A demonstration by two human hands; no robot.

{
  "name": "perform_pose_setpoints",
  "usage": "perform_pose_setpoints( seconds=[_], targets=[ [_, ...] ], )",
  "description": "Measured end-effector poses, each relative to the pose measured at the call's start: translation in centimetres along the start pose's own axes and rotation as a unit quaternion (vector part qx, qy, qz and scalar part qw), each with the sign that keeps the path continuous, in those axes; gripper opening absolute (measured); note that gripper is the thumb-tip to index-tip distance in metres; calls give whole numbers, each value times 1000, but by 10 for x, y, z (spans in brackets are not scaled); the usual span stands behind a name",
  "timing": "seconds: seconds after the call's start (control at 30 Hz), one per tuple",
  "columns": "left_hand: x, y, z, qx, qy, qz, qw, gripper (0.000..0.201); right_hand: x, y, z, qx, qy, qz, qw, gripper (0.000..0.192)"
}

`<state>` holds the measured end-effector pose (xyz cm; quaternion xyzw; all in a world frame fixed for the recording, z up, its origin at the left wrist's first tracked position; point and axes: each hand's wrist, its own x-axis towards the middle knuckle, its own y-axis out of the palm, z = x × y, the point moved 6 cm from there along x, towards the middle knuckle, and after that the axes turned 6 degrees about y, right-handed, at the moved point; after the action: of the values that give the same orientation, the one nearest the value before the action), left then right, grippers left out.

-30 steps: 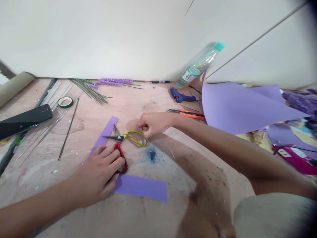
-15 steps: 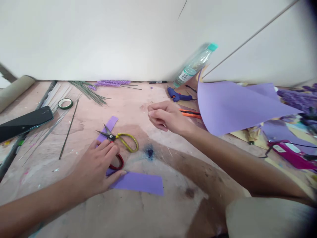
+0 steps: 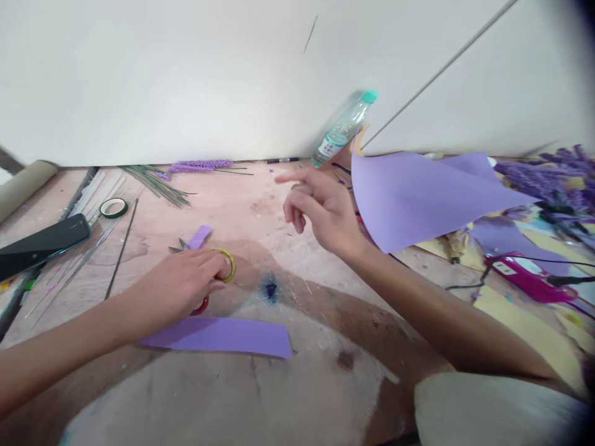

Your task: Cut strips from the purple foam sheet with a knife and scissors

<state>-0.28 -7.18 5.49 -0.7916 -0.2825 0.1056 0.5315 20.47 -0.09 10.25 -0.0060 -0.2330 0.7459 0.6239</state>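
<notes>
Plywood floor (image 3: 260, 204), white wall; left hand (image 3: 183, 282) fingers over scissors (image 3: 218, 266); right hand (image 3: 320, 207) fingers loose, empty.

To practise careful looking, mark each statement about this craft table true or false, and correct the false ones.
1. The left hand rests on the scissors. True.
2. The right hand holds the bottle. False: it hovers empty, fingers spread.
3. A purple paper strip lies flat near the left hand. True.
4. The phone lies right of the big purple sheet. False: it lies far left.
</notes>
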Motion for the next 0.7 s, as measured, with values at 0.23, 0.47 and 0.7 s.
perform_pose_setpoints(
  seconds=[0.23, 0.47, 0.7],
  targets=[
    [-48, -53, -4, -231, -132, -290, 919, 18, -44, 59, 29, -158, -128, 193, 960, 13],
    [-51, -27, -10, -462, -82, -325, 821, 26, -53, 74, 55, -87, -153, 168, 970, 6],
    [-44, -11, -23, -524, -51, -269, 807, 20, -49, 75, 60, -37, -134, 97, 986, 9]
  ],
)
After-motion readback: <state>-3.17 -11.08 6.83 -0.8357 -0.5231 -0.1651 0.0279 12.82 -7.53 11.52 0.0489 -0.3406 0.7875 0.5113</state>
